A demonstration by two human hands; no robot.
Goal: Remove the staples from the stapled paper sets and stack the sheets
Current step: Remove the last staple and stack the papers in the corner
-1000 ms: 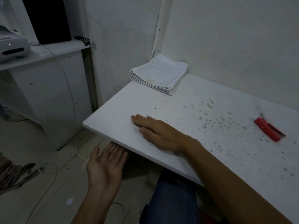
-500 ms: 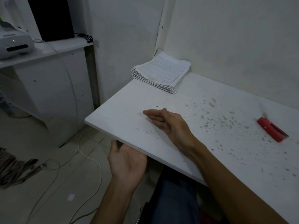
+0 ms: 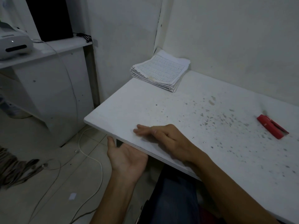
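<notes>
Looks like cleanup: the right hand (image 3: 163, 139) lies edge-on along the worktop (image 3: 210, 143) near its front edge, fingers straight and together, holding nothing. The left hand (image 3: 127, 157) waits palm-up and cupped just below that edge, also holding nothing. Probably sweeping loose staples into the palm, though motion blur hides any staples there.

The paper stack (image 3: 160, 71) sits in the far corner against the wall, well apart from both hands: thin printed sheets, edges ragged and slightly fanned. A red staple remover (image 3: 271, 128), small and wedge-shaped, lies to the right. Worktop is matte white laminate, speckled grey.

Next move needs the palm tight under the edge.
</notes>
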